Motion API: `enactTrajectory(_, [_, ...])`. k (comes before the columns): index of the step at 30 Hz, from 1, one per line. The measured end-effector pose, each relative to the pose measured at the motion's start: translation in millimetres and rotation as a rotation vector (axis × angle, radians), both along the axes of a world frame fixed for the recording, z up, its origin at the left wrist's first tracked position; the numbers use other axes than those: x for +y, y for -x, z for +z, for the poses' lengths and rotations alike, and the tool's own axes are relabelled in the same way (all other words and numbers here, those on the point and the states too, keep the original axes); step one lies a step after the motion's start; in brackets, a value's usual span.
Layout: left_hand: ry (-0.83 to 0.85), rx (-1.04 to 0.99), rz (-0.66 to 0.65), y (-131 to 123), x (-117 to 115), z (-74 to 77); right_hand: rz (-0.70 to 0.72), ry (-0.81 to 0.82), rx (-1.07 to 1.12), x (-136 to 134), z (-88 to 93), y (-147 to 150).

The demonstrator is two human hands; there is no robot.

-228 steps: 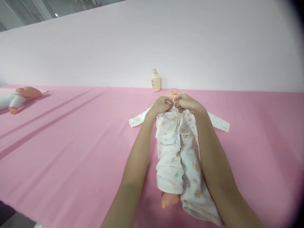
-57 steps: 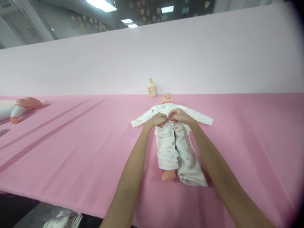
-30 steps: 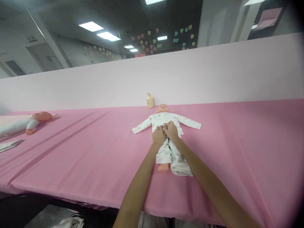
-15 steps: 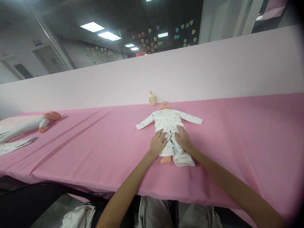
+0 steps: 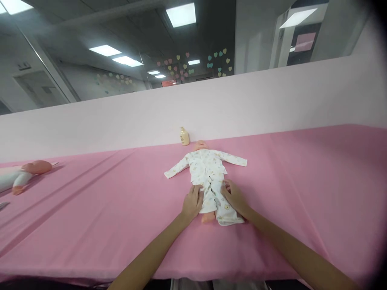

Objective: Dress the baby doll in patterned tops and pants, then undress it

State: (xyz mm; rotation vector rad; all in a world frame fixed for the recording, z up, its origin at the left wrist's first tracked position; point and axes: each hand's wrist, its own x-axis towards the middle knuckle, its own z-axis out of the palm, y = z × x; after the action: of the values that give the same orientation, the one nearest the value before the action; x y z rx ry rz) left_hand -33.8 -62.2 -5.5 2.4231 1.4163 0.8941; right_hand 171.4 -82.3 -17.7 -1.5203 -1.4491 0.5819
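Behind a pink-covered table, a white partition runs along the far edge, with dark glass and heart-shaped stickers above it. Near the middle of the table, a doll lies on its back, head toward the far edge and legs toward the near edge. It wears a patterned white top with both sleeves stretched outward, and matching trousers. One bare foot shows below the trouser leg by the left hand; the other leg's cuff lies flat, no foot showing.

Both hands rest at the trousers, one on each side. The left hand touches the outer side with its fingers loosely bent; the right hand has its fingers curled against the opposite side. Whether either pinches cloth, I cannot tell.

Arranging the trousers around the legs appears to be the step in hand. Drawing this fabric straight would call for a light hold at both sides and an even pull, without dragging the doll.

A pump bottle stands beside the doll's head at the far edge. A second doll lies well apart, toward the table's left end.
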Motion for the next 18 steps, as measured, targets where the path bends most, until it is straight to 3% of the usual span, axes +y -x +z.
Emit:
enactTrajectory(7, [0.015, 0.059, -0.209, 5.4, -5.7, 2.5, 0.025, 0.083, -0.005, -5.4, 4.6, 0.8])
enactTrajectory(13, [-0.015, 0.091, -0.201, 7.0, -7.4, -1.3, 0.076, 0.080, -0.046, -8.2, 7.3, -0.5])
enactTrajectory(18, [-0.030, 0.101, -0.300, 13.9, -4.3, -0.4, 0.183, 0.047, -0.086, -8.6, 7.8, -6.0])
